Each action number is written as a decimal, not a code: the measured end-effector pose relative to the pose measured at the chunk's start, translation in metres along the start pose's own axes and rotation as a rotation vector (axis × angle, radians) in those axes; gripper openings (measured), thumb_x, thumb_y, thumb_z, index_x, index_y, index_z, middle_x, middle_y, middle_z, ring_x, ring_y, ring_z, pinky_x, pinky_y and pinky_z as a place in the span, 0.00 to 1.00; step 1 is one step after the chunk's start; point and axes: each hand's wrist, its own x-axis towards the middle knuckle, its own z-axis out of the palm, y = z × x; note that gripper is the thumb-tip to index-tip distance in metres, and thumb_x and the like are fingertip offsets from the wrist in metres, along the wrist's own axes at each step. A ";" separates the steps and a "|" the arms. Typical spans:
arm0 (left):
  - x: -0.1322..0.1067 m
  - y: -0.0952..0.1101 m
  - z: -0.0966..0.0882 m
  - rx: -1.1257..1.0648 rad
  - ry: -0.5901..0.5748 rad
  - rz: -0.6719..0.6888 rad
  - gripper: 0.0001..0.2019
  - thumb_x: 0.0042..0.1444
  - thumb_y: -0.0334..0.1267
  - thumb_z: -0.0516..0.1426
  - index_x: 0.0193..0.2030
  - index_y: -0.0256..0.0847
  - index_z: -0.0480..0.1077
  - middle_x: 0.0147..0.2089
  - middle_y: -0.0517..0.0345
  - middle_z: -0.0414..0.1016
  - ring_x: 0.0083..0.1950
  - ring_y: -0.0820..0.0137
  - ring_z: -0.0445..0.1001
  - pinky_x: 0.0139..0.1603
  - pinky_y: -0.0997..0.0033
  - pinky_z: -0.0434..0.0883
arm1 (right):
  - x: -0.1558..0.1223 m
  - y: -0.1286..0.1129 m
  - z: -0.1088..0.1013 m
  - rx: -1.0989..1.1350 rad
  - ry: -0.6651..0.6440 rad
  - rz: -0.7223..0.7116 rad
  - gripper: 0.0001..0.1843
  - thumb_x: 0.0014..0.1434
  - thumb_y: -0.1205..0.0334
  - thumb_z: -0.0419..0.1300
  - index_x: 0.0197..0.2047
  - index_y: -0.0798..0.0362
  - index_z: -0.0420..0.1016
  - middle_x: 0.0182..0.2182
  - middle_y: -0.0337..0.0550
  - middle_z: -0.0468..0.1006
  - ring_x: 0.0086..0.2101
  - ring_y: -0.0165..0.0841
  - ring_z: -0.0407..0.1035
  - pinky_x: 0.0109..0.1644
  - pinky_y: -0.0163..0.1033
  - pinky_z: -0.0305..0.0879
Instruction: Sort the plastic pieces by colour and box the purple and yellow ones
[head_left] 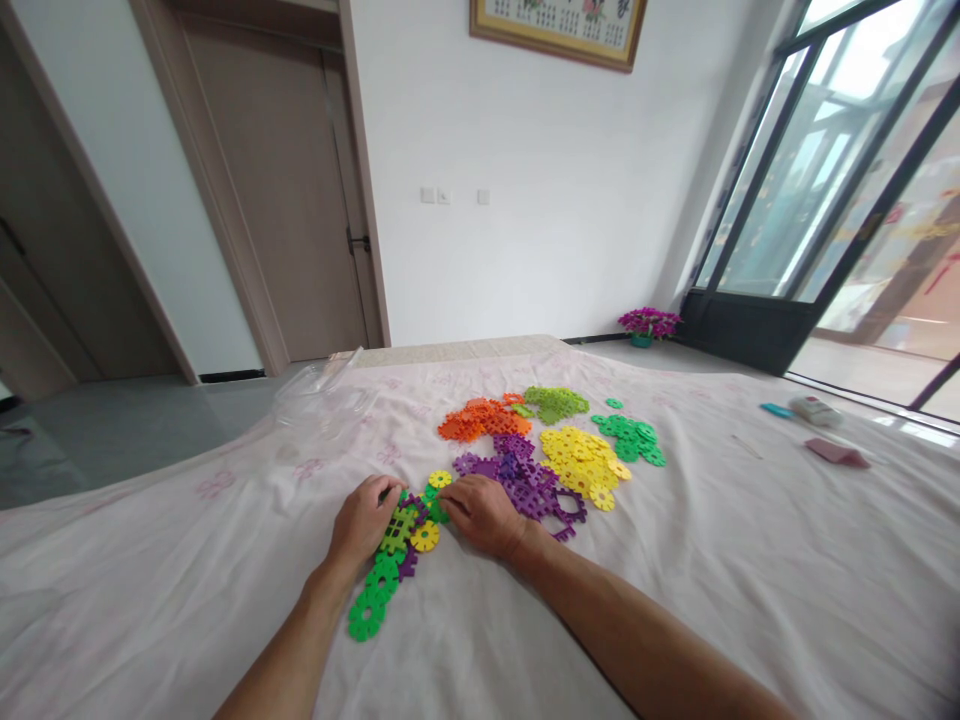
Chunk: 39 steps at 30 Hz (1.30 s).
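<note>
An assembly of interlocking plastic pieces (384,574) lies on the cloth, with green discs trailing toward me and yellow, purple and lime pieces joined higher up. My left hand (367,515) grips its upper left side, fingers closed on the edge. On the other side my right hand (482,512) pinches a green disc (436,508) at the upper right of the assembly. Two yellow discs, one (425,536) below and one (440,480) above, sit between the hands. Fingertips partly hide the pieces they hold.
Beyond my right hand lie loose piles of purple (529,488), yellow (581,462), orange (484,419), lime (555,403) and green (636,438) pieces. A clear plastic container (319,393) stands at the back left. A pink item (836,452) and a whitish packet (816,411) lie far right.
</note>
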 end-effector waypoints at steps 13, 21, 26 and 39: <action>0.000 -0.001 0.001 -0.006 0.002 0.004 0.14 0.61 0.43 0.49 0.39 0.46 0.76 0.45 0.59 0.78 0.48 0.67 0.75 0.50 0.71 0.66 | 0.000 -0.001 -0.001 -0.009 -0.021 -0.003 0.11 0.67 0.60 0.54 0.41 0.50 0.77 0.33 0.40 0.80 0.35 0.31 0.72 0.43 0.33 0.61; 0.000 -0.001 0.000 -0.002 0.000 0.004 0.14 0.60 0.43 0.50 0.39 0.46 0.76 0.45 0.59 0.78 0.47 0.67 0.75 0.50 0.71 0.66 | 0.001 0.000 -0.001 -0.018 -0.019 -0.004 0.10 0.67 0.60 0.54 0.40 0.51 0.77 0.33 0.40 0.79 0.35 0.31 0.71 0.42 0.33 0.61; 0.001 -0.001 0.001 0.001 -0.006 0.006 0.14 0.61 0.43 0.49 0.39 0.46 0.76 0.45 0.59 0.78 0.48 0.67 0.74 0.51 0.70 0.66 | 0.000 0.000 -0.001 -0.010 -0.013 -0.007 0.09 0.66 0.61 0.55 0.40 0.50 0.77 0.33 0.40 0.80 0.35 0.31 0.72 0.43 0.33 0.61; 0.001 -0.002 0.001 -0.022 -0.019 -0.001 0.15 0.62 0.46 0.49 0.41 0.46 0.76 0.46 0.58 0.78 0.48 0.66 0.74 0.51 0.69 0.66 | 0.009 0.007 -0.005 0.376 0.278 0.232 0.12 0.65 0.59 0.54 0.39 0.51 0.80 0.34 0.40 0.82 0.35 0.32 0.74 0.40 0.34 0.65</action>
